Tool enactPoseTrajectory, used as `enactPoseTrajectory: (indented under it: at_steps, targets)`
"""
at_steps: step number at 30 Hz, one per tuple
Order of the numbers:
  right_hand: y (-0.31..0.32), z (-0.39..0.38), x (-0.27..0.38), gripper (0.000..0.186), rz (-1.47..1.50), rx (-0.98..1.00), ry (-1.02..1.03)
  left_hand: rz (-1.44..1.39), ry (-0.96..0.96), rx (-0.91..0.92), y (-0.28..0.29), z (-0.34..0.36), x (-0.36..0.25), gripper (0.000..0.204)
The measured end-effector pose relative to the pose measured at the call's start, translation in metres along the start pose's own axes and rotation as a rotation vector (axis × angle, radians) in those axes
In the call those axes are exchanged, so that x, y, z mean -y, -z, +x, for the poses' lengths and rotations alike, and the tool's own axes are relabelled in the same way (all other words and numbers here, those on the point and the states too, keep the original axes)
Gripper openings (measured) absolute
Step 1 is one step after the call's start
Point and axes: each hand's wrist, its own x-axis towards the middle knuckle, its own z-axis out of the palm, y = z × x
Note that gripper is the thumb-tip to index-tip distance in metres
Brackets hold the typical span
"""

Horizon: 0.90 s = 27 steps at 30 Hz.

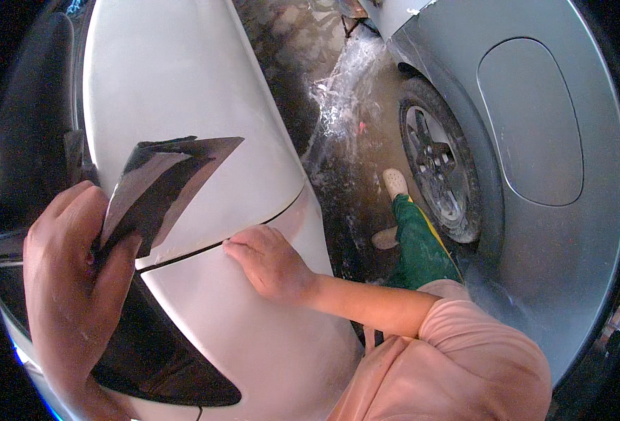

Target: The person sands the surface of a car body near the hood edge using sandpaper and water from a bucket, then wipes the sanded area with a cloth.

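Note:
My left hand (71,259) is raised over the white car body (183,84), thumb and fingers pinched on a sheet of sandpaper (162,182). The sheet is dark grey and black, creased and partly folded, with one pointed corner toward the right. Lower and to the right, my right hand (268,263) rests on the white panel, its fingers curled and pressed together. Those fingertips touch the panel edge at the dark seam (190,252). Whatever may lie under them is hidden.
A grey car (534,259) stands close on the right, with a wheel (436,161) and a fuel flap (531,119). Between the cars, the floor (289,42) looks wet, with whitish splashes. Dark window glass (169,351) borders the white panel.

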Motion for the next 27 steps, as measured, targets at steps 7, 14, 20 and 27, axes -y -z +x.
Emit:
enactPoseTrajectory:
  at_steps: [7,14,20,27]
  targets:
    - [0.002,-0.036,-0.068,0.033,-0.042,0.051,-0.036,0.017,-0.004,-0.040,-0.004,-0.002,-0.003,0.018]
    - [-0.003,-0.095,-0.216,0.042,-0.172,0.337,-0.533,-0.001,-0.036,-0.009,-0.004,-0.004,-0.003,0.022]
    - [0.058,-0.142,-0.219,0.052,-0.545,0.519,-0.566,-0.027,-0.145,0.025,0.002,-0.002,-0.001,0.021]
    - [0.171,-0.106,-0.057,0.048,0.044,0.279,-0.704,-0.328,-0.124,0.133,0.030,-0.012,0.038,0.025]
